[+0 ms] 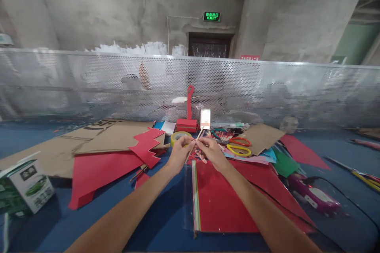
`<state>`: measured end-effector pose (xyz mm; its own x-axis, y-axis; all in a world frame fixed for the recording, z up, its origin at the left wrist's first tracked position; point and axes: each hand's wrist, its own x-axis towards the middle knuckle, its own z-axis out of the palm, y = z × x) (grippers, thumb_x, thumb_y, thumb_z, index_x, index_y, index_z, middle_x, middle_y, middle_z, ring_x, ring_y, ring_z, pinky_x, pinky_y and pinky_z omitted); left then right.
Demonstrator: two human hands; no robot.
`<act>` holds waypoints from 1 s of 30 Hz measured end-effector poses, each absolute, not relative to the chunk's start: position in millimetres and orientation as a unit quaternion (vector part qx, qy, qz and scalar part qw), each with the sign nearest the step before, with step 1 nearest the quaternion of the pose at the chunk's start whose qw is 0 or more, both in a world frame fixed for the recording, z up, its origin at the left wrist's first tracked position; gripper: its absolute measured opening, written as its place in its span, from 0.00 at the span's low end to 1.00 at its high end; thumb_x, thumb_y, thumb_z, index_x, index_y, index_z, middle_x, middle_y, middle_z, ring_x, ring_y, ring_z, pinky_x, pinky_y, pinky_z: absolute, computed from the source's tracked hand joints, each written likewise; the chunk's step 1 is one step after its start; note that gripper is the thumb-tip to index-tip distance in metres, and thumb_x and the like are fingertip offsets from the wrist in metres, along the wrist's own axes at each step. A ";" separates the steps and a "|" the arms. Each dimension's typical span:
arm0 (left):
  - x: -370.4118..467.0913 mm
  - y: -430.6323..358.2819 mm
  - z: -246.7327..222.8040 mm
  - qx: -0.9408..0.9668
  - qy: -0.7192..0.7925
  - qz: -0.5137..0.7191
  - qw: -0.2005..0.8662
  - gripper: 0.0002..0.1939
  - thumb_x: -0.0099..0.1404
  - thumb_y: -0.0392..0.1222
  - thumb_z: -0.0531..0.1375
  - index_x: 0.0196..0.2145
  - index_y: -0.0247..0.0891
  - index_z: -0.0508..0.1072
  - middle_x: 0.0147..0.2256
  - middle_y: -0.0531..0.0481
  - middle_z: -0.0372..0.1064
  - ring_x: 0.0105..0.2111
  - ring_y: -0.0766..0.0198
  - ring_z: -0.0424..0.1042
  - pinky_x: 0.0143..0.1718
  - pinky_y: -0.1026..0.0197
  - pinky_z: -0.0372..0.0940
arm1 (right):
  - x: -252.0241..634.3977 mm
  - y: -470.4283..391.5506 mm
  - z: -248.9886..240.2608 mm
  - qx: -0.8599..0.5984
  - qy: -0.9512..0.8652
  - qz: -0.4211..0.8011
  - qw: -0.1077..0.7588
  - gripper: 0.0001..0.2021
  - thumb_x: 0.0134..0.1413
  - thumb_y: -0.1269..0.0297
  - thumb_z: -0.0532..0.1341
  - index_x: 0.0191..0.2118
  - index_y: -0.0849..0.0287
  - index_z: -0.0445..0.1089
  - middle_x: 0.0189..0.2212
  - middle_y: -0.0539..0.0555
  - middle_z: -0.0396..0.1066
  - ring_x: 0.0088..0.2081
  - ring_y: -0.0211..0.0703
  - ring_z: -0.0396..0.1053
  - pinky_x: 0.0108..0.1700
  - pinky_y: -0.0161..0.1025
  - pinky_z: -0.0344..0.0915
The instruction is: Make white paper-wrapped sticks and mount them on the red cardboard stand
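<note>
My left hand (180, 152) and my right hand (212, 153) meet in the middle of the head view, fingertips nearly touching. Both are closed in a pinch on a thin pale stick (202, 130), which slants up to the right between them. Below my right hand lies a stack of red paper (228, 201) with coloured sheet edges along its left side. Just behind my left hand is a roll of yellow tape (175, 136). Scissors with yellow handles (239, 150) rest to the right of my right hand.
Brown cardboard (109, 138) and a zigzag-cut red piece (148, 148) lie on the left, near a green-white carton (32, 185). A red box (186, 125) stands behind. At the right are a purple device (314, 195) with a cord and more scissors (353, 172). A perforated metal panel (89, 87) closes off the back.
</note>
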<state>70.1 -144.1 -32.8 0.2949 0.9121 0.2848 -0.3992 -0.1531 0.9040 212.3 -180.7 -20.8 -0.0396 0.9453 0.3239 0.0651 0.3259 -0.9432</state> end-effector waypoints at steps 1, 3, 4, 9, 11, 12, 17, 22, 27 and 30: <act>70.3 -144.8 -32.8 0.535 0.244 0.541 0.601 0.20 0.50 0.48 0.72 0.36 0.38 0.69 0.30 0.53 0.72 0.30 0.66 0.73 0.39 0.60 0.68 | 211.7 -180.9 -20.4 -0.418 -0.594 0.399 0.559 0.20 0.52 0.46 0.63 0.38 0.60 0.71 0.21 0.47 0.65 0.16 0.34 0.60 0.14 0.31 0.56; 71.0 -146.0 -33.3 0.556 0.248 0.532 0.589 0.20 0.51 0.49 0.71 0.36 0.38 0.69 0.30 0.53 0.72 0.30 0.65 0.73 0.38 0.60 0.68 | 213.3 -181.1 -18.6 -0.417 -0.591 0.392 0.568 0.19 0.51 0.47 0.64 0.36 0.60 0.71 0.20 0.47 0.64 0.16 0.33 0.59 0.13 0.31 0.53; 71.4 -146.2 -33.5 0.573 0.251 0.526 0.576 0.19 0.53 0.50 0.70 0.35 0.38 0.69 0.29 0.53 0.71 0.29 0.65 0.73 0.37 0.61 0.68 | 214.9 -180.9 -17.7 -0.419 -0.590 0.387 0.571 0.19 0.51 0.47 0.64 0.36 0.60 0.71 0.20 0.46 0.64 0.15 0.33 0.59 0.13 0.30 0.53; 60.3 -130.7 -25.0 0.670 0.280 0.507 0.465 0.18 0.58 0.56 0.64 0.32 0.38 0.70 0.27 0.51 0.70 0.28 0.64 0.70 0.32 0.62 0.65 | 225.5 -175.9 -15.7 -0.415 -0.568 0.370 0.607 0.17 0.53 0.48 0.62 0.33 0.58 0.67 0.25 0.47 0.67 0.17 0.30 0.59 0.16 0.30 0.56; 43.5 -110.4 -14.3 0.682 0.317 0.526 0.398 0.17 0.58 0.55 0.63 0.32 0.37 0.70 0.28 0.50 0.71 0.29 0.63 0.70 0.32 0.62 0.65 | 229.7 -174.1 -15.1 -0.408 -0.563 0.368 0.617 0.17 0.53 0.48 0.61 0.33 0.58 0.66 0.27 0.48 0.69 0.19 0.31 0.59 0.17 0.29 0.56; 32.6 -96.9 -7.9 0.680 0.334 0.543 0.362 0.17 0.59 0.56 0.62 0.33 0.37 0.70 0.28 0.49 0.71 0.29 0.62 0.70 0.32 0.62 0.65 | 231.5 -173.6 -14.6 -0.406 -0.562 0.367 0.620 0.17 0.53 0.48 0.61 0.33 0.58 0.65 0.27 0.49 0.69 0.20 0.32 0.60 0.17 0.29 0.56; -20.9 -16.0 18.3 0.711 0.446 0.503 0.206 0.14 0.61 0.51 0.63 0.33 0.35 0.72 0.30 0.47 0.72 0.31 0.61 0.70 0.33 0.62 0.62 | 233.0 -175.2 -11.4 -0.409 -0.575 0.358 0.612 0.17 0.55 0.48 0.60 0.34 0.58 0.65 0.25 0.47 0.67 0.20 0.32 0.59 0.17 0.29 0.55; -27.8 40.1 12.6 0.762 0.492 0.376 0.189 0.10 0.65 0.44 0.63 0.33 0.33 0.74 0.33 0.49 0.72 0.35 0.63 0.71 0.41 0.59 0.67 | 228.0 -179.7 -10.0 -0.427 -0.595 0.359 0.580 0.16 0.57 0.48 0.59 0.33 0.57 0.64 0.23 0.46 0.66 0.16 0.30 0.56 0.16 0.30 0.55; -13.7 57.9 -2.7 0.786 0.521 0.282 0.174 0.11 0.66 0.46 0.62 0.35 0.33 0.74 0.36 0.49 0.73 0.37 0.62 0.72 0.42 0.55 0.68 | 226.5 -181.5 -9.9 -0.418 -0.610 0.365 0.565 0.13 0.58 0.51 0.58 0.32 0.56 0.63 0.24 0.47 0.69 0.15 0.30 0.57 0.15 0.30 0.53; -12.7 60.1 -6.4 0.790 0.533 0.258 0.156 0.10 0.53 0.41 0.70 0.23 0.36 0.73 0.26 0.50 0.72 0.36 0.58 0.73 0.42 0.59 0.63 | 227.1 -181.2 -9.3 -0.424 -0.606 0.369 0.563 0.11 0.58 0.54 0.58 0.32 0.56 0.64 0.24 0.47 0.69 0.16 0.32 0.59 0.16 0.30 0.55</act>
